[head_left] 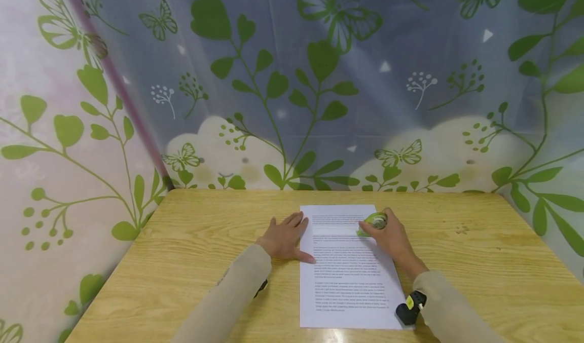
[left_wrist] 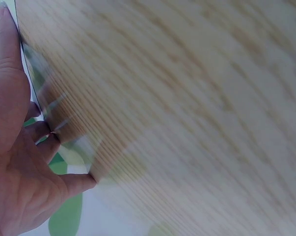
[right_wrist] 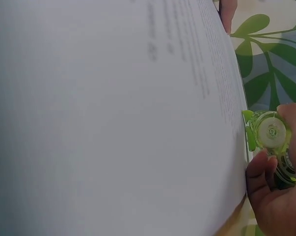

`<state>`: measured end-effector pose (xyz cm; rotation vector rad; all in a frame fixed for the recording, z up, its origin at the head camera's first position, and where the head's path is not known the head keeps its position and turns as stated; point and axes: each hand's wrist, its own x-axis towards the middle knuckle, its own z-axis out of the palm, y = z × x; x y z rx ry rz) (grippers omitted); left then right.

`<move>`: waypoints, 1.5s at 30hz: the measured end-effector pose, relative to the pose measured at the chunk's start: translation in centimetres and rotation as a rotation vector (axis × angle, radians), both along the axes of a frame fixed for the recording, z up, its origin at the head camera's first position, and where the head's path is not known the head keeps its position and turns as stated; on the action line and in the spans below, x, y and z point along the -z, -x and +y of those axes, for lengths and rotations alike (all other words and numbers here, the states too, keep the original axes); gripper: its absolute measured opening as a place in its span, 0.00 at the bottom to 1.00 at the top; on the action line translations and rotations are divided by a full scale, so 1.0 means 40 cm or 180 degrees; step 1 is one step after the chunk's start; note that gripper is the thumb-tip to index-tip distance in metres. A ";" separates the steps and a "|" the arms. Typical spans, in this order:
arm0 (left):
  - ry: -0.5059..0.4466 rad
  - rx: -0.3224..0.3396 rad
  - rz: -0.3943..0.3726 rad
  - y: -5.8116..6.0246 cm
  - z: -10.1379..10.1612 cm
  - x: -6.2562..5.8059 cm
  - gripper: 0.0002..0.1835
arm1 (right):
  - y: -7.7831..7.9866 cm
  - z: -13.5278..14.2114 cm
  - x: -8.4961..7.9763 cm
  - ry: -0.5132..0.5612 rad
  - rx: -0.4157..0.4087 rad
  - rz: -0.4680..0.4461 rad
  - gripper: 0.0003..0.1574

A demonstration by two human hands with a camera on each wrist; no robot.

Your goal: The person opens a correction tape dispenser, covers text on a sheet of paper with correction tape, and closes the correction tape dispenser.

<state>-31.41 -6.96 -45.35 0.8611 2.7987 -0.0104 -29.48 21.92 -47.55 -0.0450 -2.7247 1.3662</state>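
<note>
A white printed sheet of paper (head_left: 347,272) lies flat on the wooden table, covered in several blocks of text. My left hand (head_left: 286,239) rests at its left edge, fingers spread, with the thumb over the paper. In the left wrist view the same hand (left_wrist: 25,162) touches the tabletop with its fingertips. My right hand (head_left: 393,236) holds a translucent green correction tape (head_left: 377,221) over the upper right of the sheet. In the right wrist view, the fingers pinch the correction tape (right_wrist: 271,132), its tip at the paper's surface. Whether the tip touches the paper I cannot tell.
The wooden table (head_left: 205,231) extends on both sides of the sheet. A curtain (head_left: 274,79) with leaves and butterflies hangs behind the table and along its sides. A small dark mark (head_left: 462,229) shows on the tabletop to the right.
</note>
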 end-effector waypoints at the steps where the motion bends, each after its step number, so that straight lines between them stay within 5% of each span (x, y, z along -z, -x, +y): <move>1: 0.0005 -0.0001 0.0001 0.000 0.000 0.000 0.61 | 0.000 0.001 0.000 -0.0008 0.0004 0.0001 0.33; 45: 0.0002 0.0002 -0.0013 0.004 -0.001 0.003 0.61 | -0.011 0.039 -0.006 0.0149 0.0060 -0.0056 0.34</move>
